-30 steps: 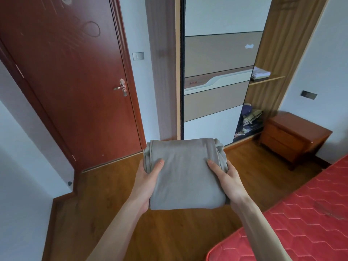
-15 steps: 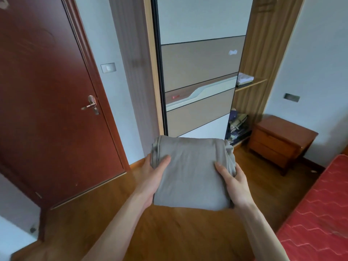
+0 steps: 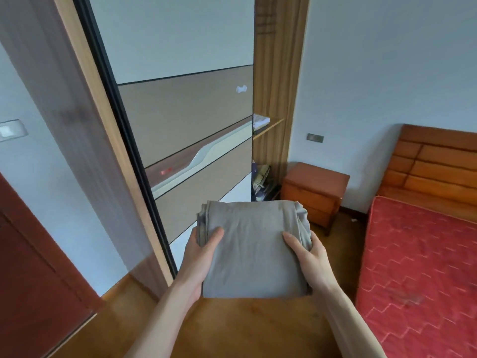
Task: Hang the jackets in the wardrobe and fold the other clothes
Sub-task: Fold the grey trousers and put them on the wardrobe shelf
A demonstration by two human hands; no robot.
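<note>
Folded grey garment (image 3: 254, 248) carried toward the wardrobe (image 3: 273, 104).
Left hand (image 3: 200, 250) and right hand (image 3: 308, 254) grip its sides; a loosened grip could unfold it.

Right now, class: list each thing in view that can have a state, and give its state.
Grey garment: folded, held off the floor.
Left hand: grips the garment's left edge.
Right hand: grips its right edge.
Wardrobe sliding door: slid aside, right section open.
Wardrobe shelf: holds a folded white item.
Bedside cabinet: drawers shut.

text: none legible | labels: none | brands: none | numbers: none
</note>
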